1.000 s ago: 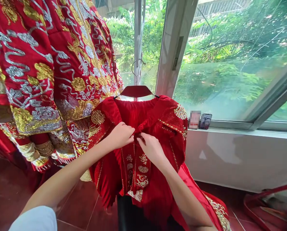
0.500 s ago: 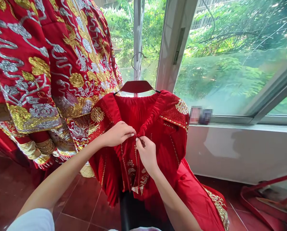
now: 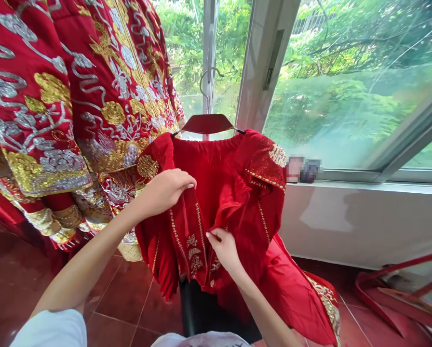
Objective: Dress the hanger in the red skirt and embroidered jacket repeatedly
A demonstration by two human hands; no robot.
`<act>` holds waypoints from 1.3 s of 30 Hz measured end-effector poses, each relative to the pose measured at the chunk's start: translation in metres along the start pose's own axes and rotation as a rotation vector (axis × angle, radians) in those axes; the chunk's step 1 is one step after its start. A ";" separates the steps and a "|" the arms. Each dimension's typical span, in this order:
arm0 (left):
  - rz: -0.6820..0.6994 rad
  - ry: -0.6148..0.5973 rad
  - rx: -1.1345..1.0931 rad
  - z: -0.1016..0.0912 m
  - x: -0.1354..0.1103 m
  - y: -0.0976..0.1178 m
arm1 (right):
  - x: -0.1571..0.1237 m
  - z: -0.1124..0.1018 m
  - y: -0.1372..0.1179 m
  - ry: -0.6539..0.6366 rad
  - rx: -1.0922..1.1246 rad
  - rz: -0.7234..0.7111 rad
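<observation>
A plain red garment (image 3: 259,197) with gold trim hangs on a dark red hanger (image 3: 208,123) before the window. My left hand (image 3: 165,189) is closed on the garment's left front edge, near the top. Lower down, my right hand (image 3: 223,248) pinches the right front edge by the gold-patterned bands. The two front edges are held apart, showing the red lining between them.
A heavily embroidered red, gold and silver robe (image 3: 71,106) hangs at the left, touching the garment. A white window sill (image 3: 364,188) carries two small objects (image 3: 303,169). A red metal frame (image 3: 397,284) lies on the red tiled floor at right. A dark stand (image 3: 197,308) is below the garment.
My hands were together at the garment's middle front. Now they have parted: the right hand slid down the front edge, the left stays near the top, and the front has opened.
</observation>
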State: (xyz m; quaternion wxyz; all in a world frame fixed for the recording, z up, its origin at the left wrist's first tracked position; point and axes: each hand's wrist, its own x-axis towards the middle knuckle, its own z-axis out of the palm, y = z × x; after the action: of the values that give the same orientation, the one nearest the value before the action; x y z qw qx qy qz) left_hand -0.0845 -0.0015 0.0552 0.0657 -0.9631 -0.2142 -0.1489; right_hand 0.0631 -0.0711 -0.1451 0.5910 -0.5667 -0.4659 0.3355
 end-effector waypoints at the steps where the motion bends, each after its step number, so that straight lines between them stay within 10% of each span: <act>1: -0.022 0.011 -0.003 -0.002 -0.004 -0.003 | -0.004 0.000 0.012 0.004 -0.054 0.002; 6: -0.109 -0.038 -0.035 -0.007 -0.021 -0.012 | -0.017 -0.028 0.000 0.056 -0.207 -0.042; 10: -0.414 0.483 0.088 0.004 -0.004 -0.005 | 0.009 -0.055 -0.086 0.724 -0.184 -0.428; 13: -0.644 0.738 0.255 0.025 0.020 -0.007 | 0.051 -0.048 -0.133 0.919 -0.399 -0.526; 21: -0.777 0.649 0.381 0.041 0.006 -0.034 | 0.127 -0.028 -0.119 0.936 -0.753 -0.166; 28: -0.961 0.365 0.440 -0.029 -0.016 -0.033 | 0.121 -0.113 -0.142 0.774 -0.905 -0.199; 33: -0.980 0.195 0.281 -0.083 -0.005 -0.072 | 0.152 -0.181 -0.178 0.579 -0.963 -0.274; 39: -0.890 -0.002 -0.241 -0.073 -0.006 -0.129 | 0.194 -0.216 -0.179 0.190 -0.701 -0.085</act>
State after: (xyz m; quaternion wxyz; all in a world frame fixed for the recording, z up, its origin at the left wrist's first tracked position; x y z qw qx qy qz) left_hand -0.1643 0.0980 0.1304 -0.1171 -0.7785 -0.5881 -0.1853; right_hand 0.3064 0.0070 0.0807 0.4150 -0.7435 -0.5188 0.0766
